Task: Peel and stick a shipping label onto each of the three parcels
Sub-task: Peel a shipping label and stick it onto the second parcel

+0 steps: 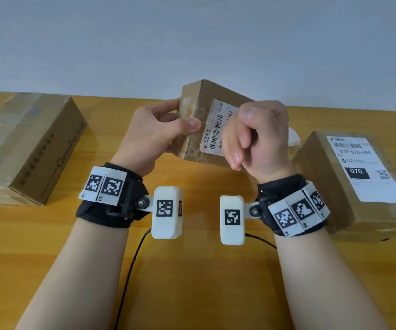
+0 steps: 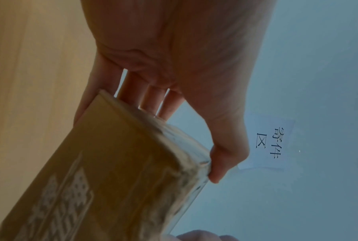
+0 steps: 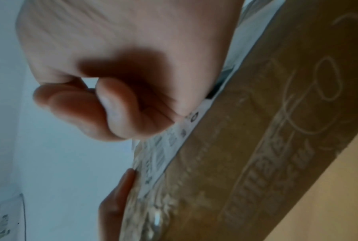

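My left hand [image 1: 175, 122] holds a small brown parcel [image 1: 201, 96] tilted up off the table, thumb on its near face and fingers round its end [image 2: 112, 179]. A white shipping label [image 1: 218, 125] with a barcode lies on the parcel's upper face. My right hand [image 1: 251, 139] is curled into a fist, and the side of the fist [image 3: 122, 73] presses on that label [image 3: 165, 146]. A larger parcel [image 1: 335, 186] at the right carries a white label [image 1: 363, 167]. The big parcel [image 1: 25, 144] at the left shows no label.
All of this sits on a yellow wooden table [image 1: 192, 270] against a pale wall. White paper [image 1: 293, 139] lies behind my right hand. A paper sign [image 2: 270, 143] hangs on the wall. Thin black cables [image 1: 130, 270] run from the wrist cameras toward me.
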Demonstrator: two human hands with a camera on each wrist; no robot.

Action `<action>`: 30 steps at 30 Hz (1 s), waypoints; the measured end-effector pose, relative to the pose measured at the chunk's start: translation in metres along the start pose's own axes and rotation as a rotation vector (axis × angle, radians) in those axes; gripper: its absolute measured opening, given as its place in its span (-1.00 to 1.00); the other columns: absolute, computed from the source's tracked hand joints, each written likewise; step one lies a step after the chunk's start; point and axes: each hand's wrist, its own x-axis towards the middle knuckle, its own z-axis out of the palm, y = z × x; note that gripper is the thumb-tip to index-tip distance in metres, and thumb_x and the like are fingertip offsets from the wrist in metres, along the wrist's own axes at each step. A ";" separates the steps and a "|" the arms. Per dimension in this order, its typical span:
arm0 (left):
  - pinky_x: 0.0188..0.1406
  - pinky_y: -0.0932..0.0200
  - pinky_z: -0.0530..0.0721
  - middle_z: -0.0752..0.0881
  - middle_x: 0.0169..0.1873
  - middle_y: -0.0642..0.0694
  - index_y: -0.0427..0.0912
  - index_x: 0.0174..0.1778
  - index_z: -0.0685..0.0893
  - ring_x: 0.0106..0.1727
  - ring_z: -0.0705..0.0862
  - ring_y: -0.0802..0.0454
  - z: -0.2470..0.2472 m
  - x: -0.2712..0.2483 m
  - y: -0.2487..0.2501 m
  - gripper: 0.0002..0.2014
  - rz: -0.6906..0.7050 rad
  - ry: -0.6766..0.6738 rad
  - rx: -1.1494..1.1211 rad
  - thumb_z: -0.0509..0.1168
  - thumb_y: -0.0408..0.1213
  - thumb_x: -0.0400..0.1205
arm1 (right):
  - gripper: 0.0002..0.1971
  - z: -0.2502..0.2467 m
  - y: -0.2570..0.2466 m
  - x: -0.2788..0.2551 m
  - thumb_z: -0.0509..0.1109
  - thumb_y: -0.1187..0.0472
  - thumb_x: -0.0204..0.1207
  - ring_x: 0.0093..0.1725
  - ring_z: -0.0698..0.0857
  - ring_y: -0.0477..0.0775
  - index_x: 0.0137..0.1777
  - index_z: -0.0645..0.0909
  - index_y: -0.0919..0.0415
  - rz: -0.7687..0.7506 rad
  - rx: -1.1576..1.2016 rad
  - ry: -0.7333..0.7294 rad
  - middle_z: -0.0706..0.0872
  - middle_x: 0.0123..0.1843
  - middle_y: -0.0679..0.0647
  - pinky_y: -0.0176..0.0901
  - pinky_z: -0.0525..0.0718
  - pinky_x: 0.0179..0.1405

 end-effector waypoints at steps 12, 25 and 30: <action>-0.25 0.06 0.86 0.93 0.07 -0.06 -0.08 0.36 0.69 -0.01 0.93 -0.06 0.001 0.003 -0.001 -0.53 0.054 0.111 -0.054 0.47 -0.24 0.49 | -0.55 -0.011 0.000 0.000 0.19 0.28 0.55 -0.80 0.44 0.08 -0.58 0.60 0.05 0.091 0.012 -0.042 0.53 -0.69 0.01 -0.31 0.30 -0.73; -0.16 -0.02 0.81 0.65 0.08 -0.11 0.07 0.22 0.47 0.02 0.79 -0.12 0.000 0.010 -0.024 -0.30 0.050 -0.119 -0.156 0.54 -0.34 0.17 | -0.57 -0.005 0.007 0.001 0.15 0.31 0.56 -0.74 0.49 0.16 -0.53 0.63 0.09 -0.063 0.135 0.049 0.60 -0.64 0.02 -0.34 0.41 -0.65; -0.03 -0.14 0.83 0.65 0.00 -0.07 0.01 -0.02 0.45 -0.09 0.72 0.01 0.003 0.010 -0.027 -0.49 -0.005 -0.140 -0.091 0.61 -0.05 0.29 | -0.56 -0.003 0.016 -0.001 0.17 0.31 0.59 -0.75 0.46 0.10 -0.51 0.63 0.05 -0.006 -0.004 0.034 0.59 -0.64 0.01 -0.19 0.25 -0.73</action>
